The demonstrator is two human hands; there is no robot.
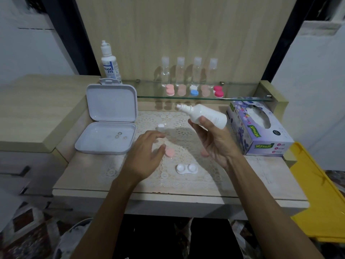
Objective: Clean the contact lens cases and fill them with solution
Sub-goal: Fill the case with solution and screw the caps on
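Observation:
My right hand [214, 141] grips a white solution bottle [207, 114], tilted with its nozzle pointing left. An open white contact lens case [186, 168] lies on the lace mat in front of me, both wells uncovered. A pink cap [170, 152] lies just right of my left hand [147, 154], and another pink cap [204, 153] shows partly behind my right hand. My left hand hovers over the mat with relaxed fingers and holds nothing. A small white bottle cap [161, 126] stands beyond its fingertips.
An open white box [110, 118] with small rings inside sits at the left. A tissue box [259, 128] stands at the right. On the glass shelf [242, 99] are a solution bottle [110, 64], several small clear bottles and several closed lens cases [218, 91].

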